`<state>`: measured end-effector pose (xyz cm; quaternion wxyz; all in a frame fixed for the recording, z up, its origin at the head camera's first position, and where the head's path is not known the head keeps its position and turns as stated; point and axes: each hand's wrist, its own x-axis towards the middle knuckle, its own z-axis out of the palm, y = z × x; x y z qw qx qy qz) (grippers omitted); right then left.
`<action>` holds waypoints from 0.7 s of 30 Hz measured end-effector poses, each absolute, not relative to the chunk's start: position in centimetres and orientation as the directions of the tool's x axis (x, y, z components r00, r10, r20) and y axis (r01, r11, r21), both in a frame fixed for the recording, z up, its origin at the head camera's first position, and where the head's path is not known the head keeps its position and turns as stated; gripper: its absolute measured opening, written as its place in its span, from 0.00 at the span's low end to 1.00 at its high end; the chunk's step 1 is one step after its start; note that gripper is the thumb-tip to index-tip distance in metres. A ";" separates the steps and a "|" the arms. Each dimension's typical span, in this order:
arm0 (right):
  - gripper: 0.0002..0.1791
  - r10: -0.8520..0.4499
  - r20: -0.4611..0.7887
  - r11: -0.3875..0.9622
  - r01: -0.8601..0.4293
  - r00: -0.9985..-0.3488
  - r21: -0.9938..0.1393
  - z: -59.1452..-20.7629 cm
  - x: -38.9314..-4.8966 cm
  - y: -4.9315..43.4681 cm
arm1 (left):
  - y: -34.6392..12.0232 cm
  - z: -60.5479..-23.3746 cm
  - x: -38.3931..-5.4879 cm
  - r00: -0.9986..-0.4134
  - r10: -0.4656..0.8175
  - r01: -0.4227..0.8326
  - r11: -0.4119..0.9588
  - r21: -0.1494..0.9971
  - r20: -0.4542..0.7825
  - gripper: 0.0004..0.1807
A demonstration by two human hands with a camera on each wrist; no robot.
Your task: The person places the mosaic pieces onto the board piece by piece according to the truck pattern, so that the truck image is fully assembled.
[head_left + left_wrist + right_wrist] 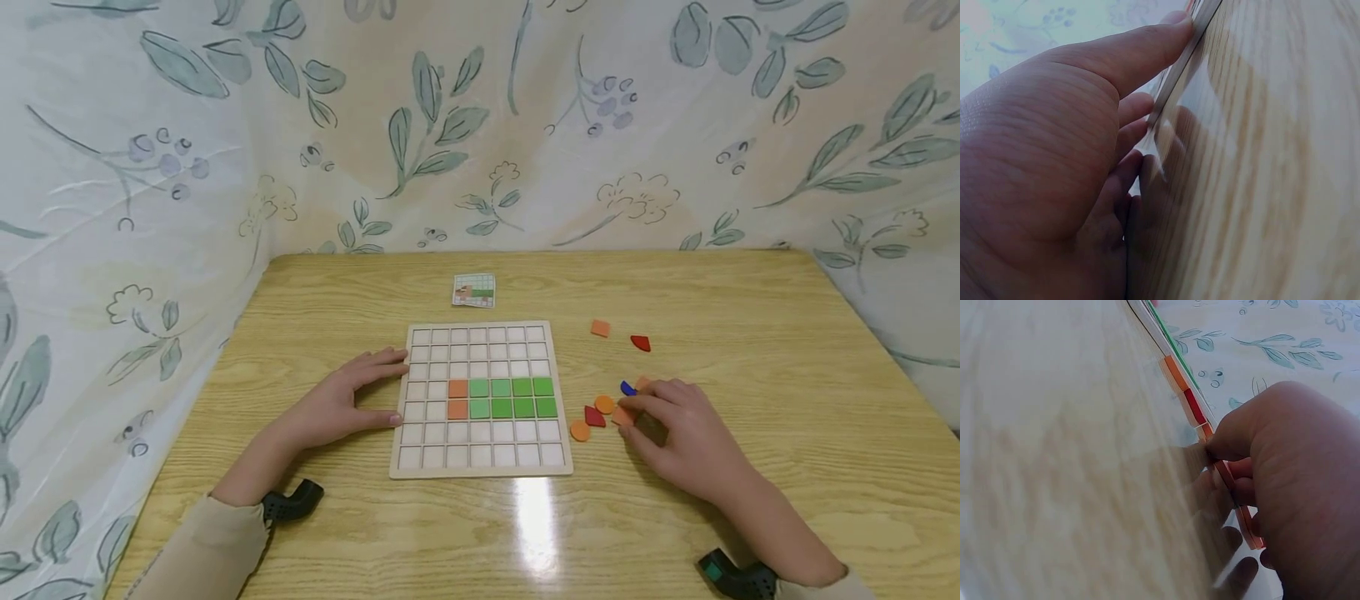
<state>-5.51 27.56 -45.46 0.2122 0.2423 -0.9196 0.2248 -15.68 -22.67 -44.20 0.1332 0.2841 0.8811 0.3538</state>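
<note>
A pale square grid board (pixel 480 475) lies on the table, with two orange square tiles (pixel 457 398) in a column and several green tiles (pixel 523 397) to their right across two rows. My left hand (pixel 330 400) touches the board's left edge, thumb nearer me and fingers farther back; the left wrist view has the thumb tip (pixel 1175 19) against the edge. Right of the board, my right hand (pixel 690 437) pinches an orange square tile (pixel 622 417) between thumb and fingers, low at the tabletop. The fingers partly cover that tile and another orange piece (pixel 643 382) behind it.
Near the right hand lie two orange discs (pixel 604 404), a red piece (pixel 595 417) and a blue piece (pixel 627 388). Farther back are an orange square (pixel 600 328) and a red quarter-round (pixel 641 343). A small picture card (pixel 474 291) lies behind the board.
</note>
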 end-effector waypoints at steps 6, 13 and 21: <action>0.16 -0.339 0.508 0.774 -0.542 -0.792 -0.327 -45.7 -5.6 27.7 | -22.6 -44.2 -15.7 -0.801 0.598 0.412 0.589 0.695 -0.032 0.44; 0.14 -0.341 0.530 0.761 -0.559 -0.776 -0.329 -45.8 -5.8 27.7 | -22.7 -44.1 -15.7 -0.804 0.594 0.411 0.589 0.696 -0.028 0.44; 0.16 -0.351 0.543 0.748 -0.577 -0.763 -0.328 -45.8 -6.0 27.9 | -22.6 -44.2 -15.7 -0.802 0.597 0.413 0.588 0.695 -0.028 0.44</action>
